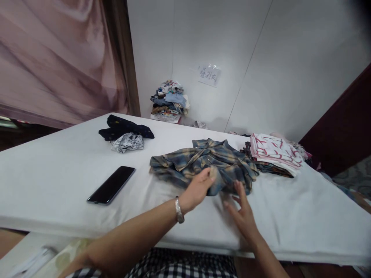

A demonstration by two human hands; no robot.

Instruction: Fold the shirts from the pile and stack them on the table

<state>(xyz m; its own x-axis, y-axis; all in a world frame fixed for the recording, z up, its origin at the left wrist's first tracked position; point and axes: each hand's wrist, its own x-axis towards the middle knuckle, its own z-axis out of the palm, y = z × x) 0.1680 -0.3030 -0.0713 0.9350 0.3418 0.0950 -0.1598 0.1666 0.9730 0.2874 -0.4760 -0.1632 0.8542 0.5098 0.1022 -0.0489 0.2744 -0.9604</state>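
Note:
A blue, grey and tan plaid shirt [185, 160] lies bunched and wrinkled on the white-covered table, its collar end toward the wall. My left hand [198, 187], with a silver bracelet at the wrist, pinches a fold of the shirt near its front edge and holds it slightly up. To the right, my right hand [242, 212] has its fingers apart. Its fingertips are at the shirt's near right edge; whether they touch the cloth is hard to tell because of blur.
A black phone [111, 186] lies on the table [63, 166] at left. Behind it are a dark garment [124, 127] and a crumpled black-and-white cloth [128, 143]. Folded clothes [274, 152] are stacked at right. Another clothes pile [171, 100] stands by the wall, below a paper sign [209, 75].

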